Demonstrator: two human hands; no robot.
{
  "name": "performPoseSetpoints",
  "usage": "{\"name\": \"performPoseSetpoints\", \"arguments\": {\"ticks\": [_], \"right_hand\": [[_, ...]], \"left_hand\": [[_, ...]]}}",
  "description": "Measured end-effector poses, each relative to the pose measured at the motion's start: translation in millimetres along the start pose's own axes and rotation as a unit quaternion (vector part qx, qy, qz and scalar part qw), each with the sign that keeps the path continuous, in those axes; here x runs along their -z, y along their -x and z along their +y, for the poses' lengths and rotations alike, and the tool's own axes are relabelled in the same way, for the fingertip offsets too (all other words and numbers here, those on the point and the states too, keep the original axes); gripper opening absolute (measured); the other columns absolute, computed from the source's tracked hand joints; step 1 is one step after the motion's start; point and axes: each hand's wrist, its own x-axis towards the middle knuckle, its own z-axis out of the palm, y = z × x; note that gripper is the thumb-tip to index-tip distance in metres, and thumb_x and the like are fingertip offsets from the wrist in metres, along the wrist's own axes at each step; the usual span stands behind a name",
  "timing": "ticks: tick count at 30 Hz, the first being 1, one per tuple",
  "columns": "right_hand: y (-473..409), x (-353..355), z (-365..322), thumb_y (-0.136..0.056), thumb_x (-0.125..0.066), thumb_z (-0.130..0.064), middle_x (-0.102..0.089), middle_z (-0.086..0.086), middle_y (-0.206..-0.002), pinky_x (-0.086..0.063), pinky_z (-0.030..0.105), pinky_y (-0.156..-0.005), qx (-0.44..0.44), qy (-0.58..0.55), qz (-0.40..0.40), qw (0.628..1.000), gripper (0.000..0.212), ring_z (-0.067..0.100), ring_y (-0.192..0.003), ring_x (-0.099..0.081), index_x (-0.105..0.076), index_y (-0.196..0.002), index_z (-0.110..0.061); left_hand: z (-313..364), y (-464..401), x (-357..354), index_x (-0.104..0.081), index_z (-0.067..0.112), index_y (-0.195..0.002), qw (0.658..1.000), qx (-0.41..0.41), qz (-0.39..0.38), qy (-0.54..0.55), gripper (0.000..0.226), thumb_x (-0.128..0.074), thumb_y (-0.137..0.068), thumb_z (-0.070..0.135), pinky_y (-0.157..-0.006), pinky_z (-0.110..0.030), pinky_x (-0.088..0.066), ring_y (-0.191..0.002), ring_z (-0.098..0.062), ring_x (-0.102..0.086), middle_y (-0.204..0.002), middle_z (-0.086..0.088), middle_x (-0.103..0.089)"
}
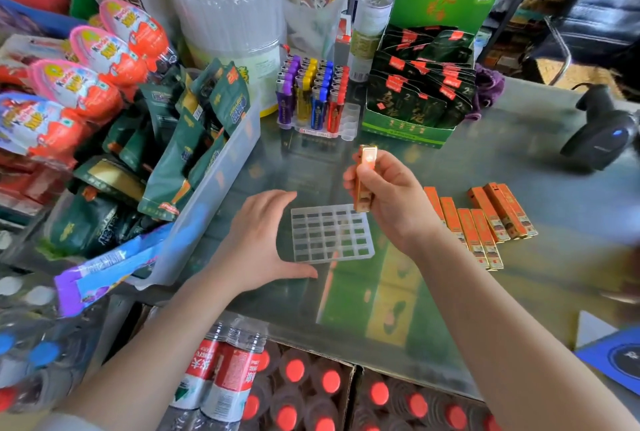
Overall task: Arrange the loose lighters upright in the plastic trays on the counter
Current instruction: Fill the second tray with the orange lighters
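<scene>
An empty clear plastic tray [332, 235] with a grid of slots lies on the glass counter. My left hand [265, 240] rests open beside its left edge, thumb along the near side. My right hand [388, 195] holds one orange-gold lighter [365, 177] upright just above the tray's far right corner. Several more orange lighters [485, 222] lie flat in a row to the right. Behind, a second tray [349, 119] holds purple, yellow, blue and red lighters [311, 98] standing upright.
A green display box of dark packets [419, 91] stands at the back right, and a black barcode scanner [602, 132] at the far right. A clear bin of green snack bags [194, 153] flanks the left. Bottled drinks [311, 382] sit below the counter's front edge.
</scene>
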Motion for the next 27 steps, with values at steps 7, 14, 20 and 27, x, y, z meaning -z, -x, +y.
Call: {"name": "performPoseSetpoints", "arguments": {"ticks": [7,14,20,27], "right_hand": [[1.4,-17.5,2.9,-0.092,-0.048,-0.006,-0.067,-0.002,-0.101,-0.049,0.014,-0.073,0.039,0.037,-0.009,0.999,0.010,-0.002,-0.088,-0.062,-0.050,-0.102,-0.005],[-0.3,-25.7,13.1,-0.082,-0.063,0.000,-0.067,0.004,-0.086,-0.053,0.030,-0.077,0.100,0.128,-0.011,0.987,0.020,0.013,-0.080,-0.063,-0.054,-0.081,-0.018],[1.8,-27.4,11.3,-0.078,-0.065,0.005,-0.063,0.012,-0.074,-0.053,0.048,-0.079,0.119,0.119,-0.029,0.985,0.019,0.027,-0.074,-0.061,-0.059,-0.080,-0.013],[3.3,-27.3,15.4,-0.074,-0.069,0.003,-0.065,0.004,-0.076,-0.054,0.041,-0.080,0.129,0.194,-0.068,0.970,0.026,0.021,-0.075,-0.062,-0.061,-0.078,-0.021]], "left_hand": [[-1.3,-6.7,-2.8,-0.046,0.020,-0.127,0.999,-0.028,-0.008,-0.018,0.100,-0.051,-0.046,0.079,-0.100,-0.039,-0.024,-0.121,-0.020,-0.033,-0.125,0.001,-0.045],[-0.5,-6.4,-6.2,-0.040,0.022,-0.132,1.000,-0.020,-0.017,-0.014,0.101,-0.049,-0.047,0.077,-0.101,-0.038,-0.025,-0.122,-0.018,-0.029,-0.128,0.002,-0.040],[-4.9,-8.2,-0.3,-0.043,0.019,-0.128,0.999,-0.016,-0.033,0.040,0.097,-0.051,-0.047,0.072,-0.100,-0.031,-0.025,-0.120,-0.013,-0.030,-0.127,0.006,-0.038],[1.5,-6.3,-5.0,-0.040,0.018,-0.124,1.000,-0.002,-0.006,0.015,0.105,-0.055,-0.039,0.077,-0.098,-0.031,-0.028,-0.117,-0.013,-0.032,-0.126,0.005,-0.037]]}}
